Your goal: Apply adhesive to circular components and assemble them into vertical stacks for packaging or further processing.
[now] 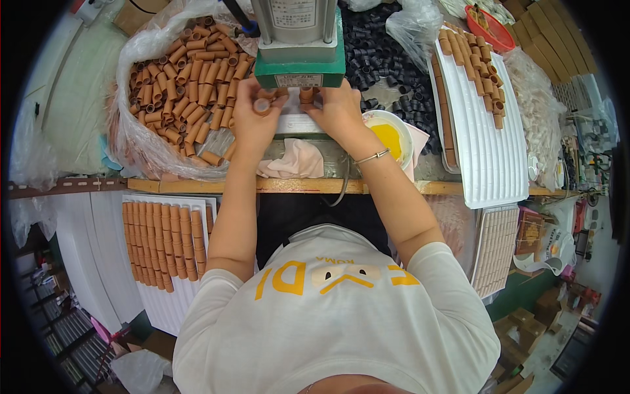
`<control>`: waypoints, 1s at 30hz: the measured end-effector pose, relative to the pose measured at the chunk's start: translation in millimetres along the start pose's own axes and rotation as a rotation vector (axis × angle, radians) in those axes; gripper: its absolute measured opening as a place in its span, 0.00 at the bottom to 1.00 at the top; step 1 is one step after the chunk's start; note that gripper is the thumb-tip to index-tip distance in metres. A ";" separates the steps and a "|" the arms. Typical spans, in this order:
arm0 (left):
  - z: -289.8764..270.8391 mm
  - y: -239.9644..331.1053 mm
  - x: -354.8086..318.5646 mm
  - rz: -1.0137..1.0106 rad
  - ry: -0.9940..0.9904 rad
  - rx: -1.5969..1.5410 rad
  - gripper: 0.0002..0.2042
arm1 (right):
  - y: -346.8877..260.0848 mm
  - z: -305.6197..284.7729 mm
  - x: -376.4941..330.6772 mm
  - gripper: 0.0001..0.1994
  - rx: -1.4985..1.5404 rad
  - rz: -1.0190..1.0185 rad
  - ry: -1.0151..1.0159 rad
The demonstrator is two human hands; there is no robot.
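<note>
My left hand (254,125) is closed around a short brown tube (262,106), whose round open end faces up. My right hand (338,111) pinches another brown tube (306,96) under the green head of a bench press (300,64). Both hands are at the press's pale metal base (296,123), with some fingertips hidden beneath the head. A crumpled pale pink cloth (293,159) lies just in front of the base.
Left of the press, a clear plastic bag (118,125) holds many loose brown tubes. Black fittings (380,46) are heaped behind right. A bowl of yellow liquid (387,139) is beside my right wrist. White ridged trays (492,157) with tube rows stand right, another tray (161,305) lower left.
</note>
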State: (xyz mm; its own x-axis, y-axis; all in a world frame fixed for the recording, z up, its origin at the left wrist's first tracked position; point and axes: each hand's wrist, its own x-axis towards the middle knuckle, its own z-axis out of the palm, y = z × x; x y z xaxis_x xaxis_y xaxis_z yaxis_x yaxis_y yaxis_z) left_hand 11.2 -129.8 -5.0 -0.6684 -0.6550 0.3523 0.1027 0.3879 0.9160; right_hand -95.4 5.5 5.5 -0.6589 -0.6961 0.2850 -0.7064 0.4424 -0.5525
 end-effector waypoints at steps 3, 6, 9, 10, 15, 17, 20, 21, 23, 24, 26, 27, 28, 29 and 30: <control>-26.1 14.5 -11.1 -0.007 -0.041 -0.113 0.17 | -9.8 -24.6 -14.8 0.29 -0.063 0.121 -0.131; -44.1 36.0 -29.6 0.027 -0.368 0.023 0.16 | -18.8 -51.2 -46.6 0.27 0.088 0.015 0.023; -32.0 59.9 -51.5 -0.307 -0.626 -0.339 0.15 | -28.3 -66.9 -77.0 0.20 0.637 0.045 -0.209; -26.4 60.6 -57.0 -0.283 -0.599 -0.315 0.15 | -27.2 -62.1 -84.5 0.16 0.658 0.032 -0.116; -2.9 67.8 -89.8 0.183 -0.374 0.147 0.14 | -25.9 -60.0 -98.5 0.13 0.462 0.157 0.072; -2.3 69.6 -96.9 0.262 -0.348 0.162 0.15 | -28.4 -63.6 -99.4 0.15 0.414 0.148 0.062; -14.7 64.9 -107.0 0.392 -0.329 0.202 0.18 | -28.5 -66.3 -98.5 0.14 0.358 0.063 -0.061; -25.0 62.3 -112.9 0.316 -0.331 0.200 0.17 | -26.2 -68.7 -97.2 0.12 0.345 -0.011 -0.175; -49.2 64.9 -131.0 0.119 -0.253 0.203 0.16 | -12.1 -77.0 -83.6 0.10 0.342 -0.044 -0.141; -65.8 72.6 -140.0 -0.004 -0.177 0.212 0.15 | -1.1 -80.5 -72.5 0.08 0.348 -0.066 -0.094; -107.5 84.5 -157.4 -0.183 0.002 0.250 0.15 | 37.5 -87.0 -41.3 0.07 0.192 -0.122 0.006; -131.6 86.3 -167.4 -0.219 0.072 0.284 0.15 | 58.0 -89.2 -27.4 0.12 0.052 -0.220 0.008; -157.6 87.1 -178.9 -0.244 0.144 0.402 0.15 | 73.4 -89.1 -16.2 0.14 0.090 -0.230 -0.089; -182.4 89.0 -189.9 -0.273 0.212 0.524 0.14 | 95.6 -87.2 -4.8 0.14 0.150 -0.250 -0.219; -205.9 90.8 -207.4 -0.293 0.291 0.574 0.14 | 100.2 -84.3 1.4 0.13 0.234 -0.200 -0.315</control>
State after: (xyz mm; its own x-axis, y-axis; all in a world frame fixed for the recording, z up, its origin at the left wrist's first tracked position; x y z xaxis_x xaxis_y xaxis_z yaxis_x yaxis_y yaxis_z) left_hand 310.8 -92.2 44.7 -0.3768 -0.9005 0.2172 -0.5097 0.3974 0.7631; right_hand -188.9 96.6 16.6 -0.3783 -0.9096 0.1719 -0.7108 0.1665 -0.6834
